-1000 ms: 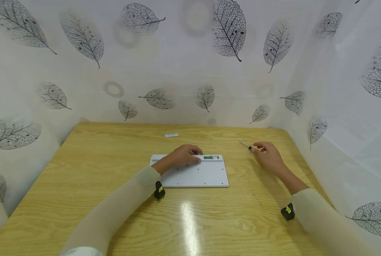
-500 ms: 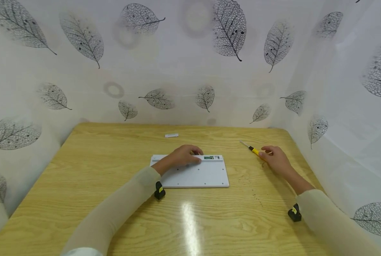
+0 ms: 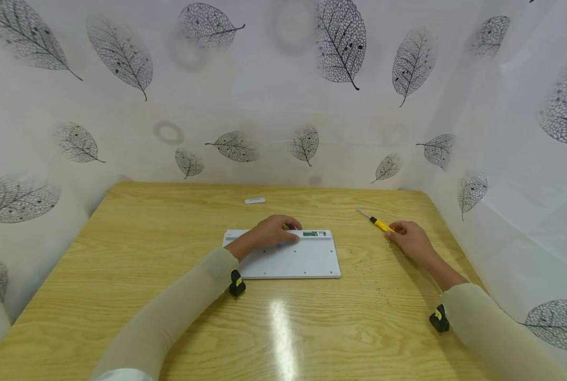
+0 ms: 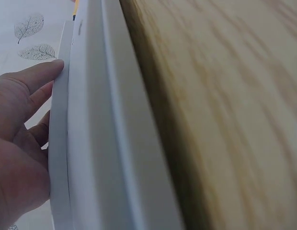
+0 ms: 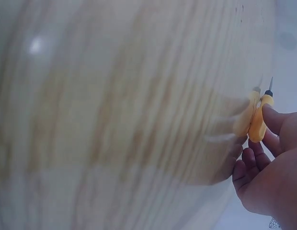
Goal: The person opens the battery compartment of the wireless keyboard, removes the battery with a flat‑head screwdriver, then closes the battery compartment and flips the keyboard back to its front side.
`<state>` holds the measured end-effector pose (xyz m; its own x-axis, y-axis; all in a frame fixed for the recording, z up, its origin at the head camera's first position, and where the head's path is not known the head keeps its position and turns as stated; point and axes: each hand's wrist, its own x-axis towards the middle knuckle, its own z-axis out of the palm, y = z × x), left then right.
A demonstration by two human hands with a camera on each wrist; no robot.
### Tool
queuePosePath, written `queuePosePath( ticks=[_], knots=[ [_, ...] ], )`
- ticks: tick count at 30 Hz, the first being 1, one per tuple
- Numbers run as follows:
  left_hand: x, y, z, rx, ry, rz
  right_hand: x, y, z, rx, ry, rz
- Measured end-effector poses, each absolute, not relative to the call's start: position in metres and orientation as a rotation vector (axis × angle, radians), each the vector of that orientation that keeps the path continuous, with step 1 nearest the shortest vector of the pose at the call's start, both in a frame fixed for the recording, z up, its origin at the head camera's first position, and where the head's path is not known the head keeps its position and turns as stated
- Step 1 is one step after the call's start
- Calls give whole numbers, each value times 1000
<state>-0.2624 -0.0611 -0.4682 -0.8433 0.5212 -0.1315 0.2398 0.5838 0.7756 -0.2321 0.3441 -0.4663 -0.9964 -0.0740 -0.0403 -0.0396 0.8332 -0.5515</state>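
A white keyboard (image 3: pixel 307 262) lies face down on the table, its small green circuit part (image 3: pixel 310 234) showing in an opening near the far edge. My left hand (image 3: pixel 273 231) holds that far edge, thumb on the underside and fingers over the rim; in the left wrist view the left hand (image 4: pixel 24 120) lies along the white edge. To the right, a screwdriver (image 3: pixel 382 225) with a yellow handle and black collar lies with its tip pointing away to the left. My right hand (image 3: pixel 409 238) pinches the handle's rear end, as the right wrist view also shows.
A small white strip, perhaps a cover (image 3: pixel 254 201), lies on the wooden table (image 3: pixel 121 264) behind the keyboard. Several tiny dark bits (image 3: pixel 380 291) are scattered right of the keyboard. Leaf-printed cloth (image 3: pixel 264 106) hangs at the back and sides.
My right hand has slid back to the right along the screwdriver, baring its yellow handle, and now pinches the rear end. The screwdriver's tip, the keyboard and my left hand have stayed put.
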Motion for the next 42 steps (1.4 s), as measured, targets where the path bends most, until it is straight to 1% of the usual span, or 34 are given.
queuePosePath(
  ticks=[19, 33, 42],
  knots=[
    [-260, -61, -466, 601, 2483, 1125, -229, 341, -467, -59, 3004, -865],
    [-263, -61, -470, 588, 2477, 1125, -226, 345, -467, 108, 2891, -1078],
    [-262, -61, -469, 596, 2484, 1120, -224, 347, -461, 94, 2871, -1223]
  ],
)
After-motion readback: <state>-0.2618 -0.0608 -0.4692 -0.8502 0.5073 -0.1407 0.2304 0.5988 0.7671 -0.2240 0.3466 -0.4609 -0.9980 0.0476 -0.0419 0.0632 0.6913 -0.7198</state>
